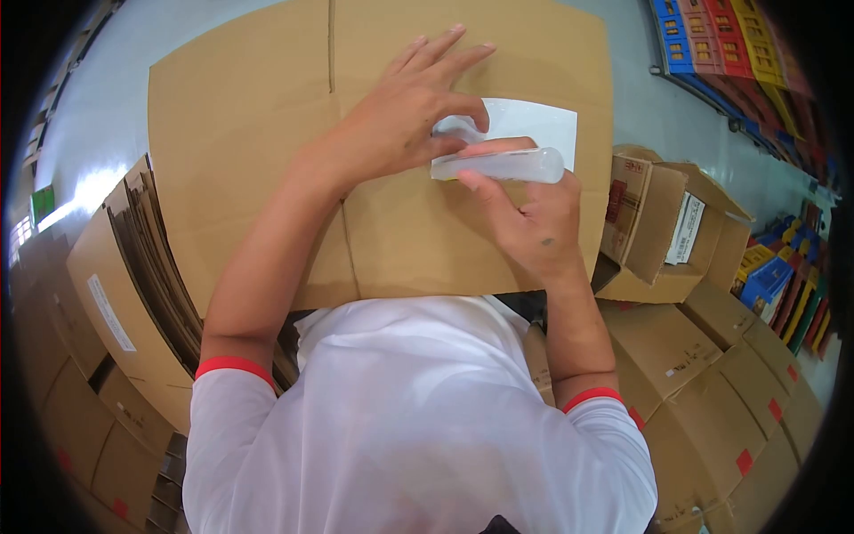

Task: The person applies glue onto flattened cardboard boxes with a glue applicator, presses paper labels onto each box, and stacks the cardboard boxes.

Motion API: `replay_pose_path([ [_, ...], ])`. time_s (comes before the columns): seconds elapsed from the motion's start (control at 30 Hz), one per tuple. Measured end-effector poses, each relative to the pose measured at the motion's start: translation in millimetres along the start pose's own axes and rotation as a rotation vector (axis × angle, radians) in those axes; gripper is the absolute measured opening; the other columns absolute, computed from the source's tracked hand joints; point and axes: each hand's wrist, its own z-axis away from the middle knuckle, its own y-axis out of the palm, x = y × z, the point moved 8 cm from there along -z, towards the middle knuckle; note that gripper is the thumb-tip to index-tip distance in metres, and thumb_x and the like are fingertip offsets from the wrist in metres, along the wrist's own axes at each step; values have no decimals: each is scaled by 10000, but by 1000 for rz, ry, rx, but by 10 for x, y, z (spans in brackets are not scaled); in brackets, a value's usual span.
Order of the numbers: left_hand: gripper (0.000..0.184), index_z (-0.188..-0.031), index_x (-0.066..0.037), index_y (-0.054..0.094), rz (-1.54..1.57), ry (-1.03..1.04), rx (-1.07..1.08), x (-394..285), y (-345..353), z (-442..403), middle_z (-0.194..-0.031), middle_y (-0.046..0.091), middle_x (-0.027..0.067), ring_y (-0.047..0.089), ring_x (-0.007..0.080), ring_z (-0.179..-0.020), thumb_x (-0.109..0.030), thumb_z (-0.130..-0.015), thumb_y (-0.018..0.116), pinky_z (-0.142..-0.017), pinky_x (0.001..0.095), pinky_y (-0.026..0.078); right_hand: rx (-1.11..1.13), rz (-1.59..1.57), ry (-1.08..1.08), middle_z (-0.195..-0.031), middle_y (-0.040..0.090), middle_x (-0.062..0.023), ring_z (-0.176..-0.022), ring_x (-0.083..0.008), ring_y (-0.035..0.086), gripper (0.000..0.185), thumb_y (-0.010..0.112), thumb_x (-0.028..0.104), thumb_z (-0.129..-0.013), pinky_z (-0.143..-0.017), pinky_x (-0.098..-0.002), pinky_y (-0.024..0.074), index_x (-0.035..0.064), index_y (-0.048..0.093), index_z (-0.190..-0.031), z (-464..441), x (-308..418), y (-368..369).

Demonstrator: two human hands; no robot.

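A large flat cardboard piece [249, 133] lies before me, with a white sheet [551, 129] on its right half. My left hand [414, 111] rests over the cardboard and the sheet's left part. Three of its fingers are stretched out and spread; the index finger and thumb curve apart over the sheet. My right hand [538, 218] grips a translucent whitish bottle [520, 165] with a rounded end, held lengthwise just over the sheet's lower edge. Fingers pass behind it and the thumb is in front. The bottle's left end lies close to my left thumb; its tip is hard to make out.
An open cardboard box [676, 227] stands on the right, above several closed boxes [712, 400]. Folded cardboard sheets [147, 267] stand upright at left. Colourful crates [729, 53] are stacked at the upper right, with more coloured items [783, 285] below.
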Motion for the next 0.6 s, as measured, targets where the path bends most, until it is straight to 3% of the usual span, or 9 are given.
replay_pose_path([
  [0.2, 259, -988, -131, 741, 28, -15, -10, 19, 32, -5, -1662, 406, 85, 249, 418, -1571, -118, -760, 863, -1255, 574, 274, -81, 168, 147, -965, 777, -112, -748, -213, 733, 118, 807, 57, -900, -688, -309, 577, -3, 736, -973, 167, -133, -510],
  [0.27, 259, -986, -127, 738, 43, -18, -13, -11, 24, -14, -1662, 408, 82, 248, 417, -1572, -114, -760, 863, -1253, 561, 284, -145, 200, 168, -943, 753, -58, -816, -112, 682, 133, 771, 54, -950, -727, -257, 540, -40, 728, -1034, 278, -237, -744],
  [0.37, 261, -984, -120, 733, 44, -29, -5, -38, 15, -35, -1664, 408, 75, 248, 412, -1574, -106, -758, 864, -1247, 540, 303, -240, 195, 241, -962, 772, -100, -765, -151, 709, 137, 792, 60, -928, -711, -277, 575, -21, 739, -1025, 403, -350, -1048],
  [0.5, 264, -989, -118, 734, -30, -49, 21, -74, 20, -55, -1668, 403, 60, 252, 394, -1578, -101, -759, 862, -1241, 539, 312, -296, 267, 329, -966, 761, -77, -798, -124, 694, 148, 784, 60, -942, -717, -270, 573, -31, 738, -1049, 501, -425, -1268],
  [0.6, 257, -993, -120, 735, -40, -67, 49, -104, 17, -59, -1669, 400, 56, 253, 383, -1578, -101, -767, 857, -1250, 553, 296, -349, 114, 317, -977, 752, -72, -826, -114, 692, 158, 786, 66, -944, -733, -263, 573, -42, 736, -1049, 519, -434, -1335],
])
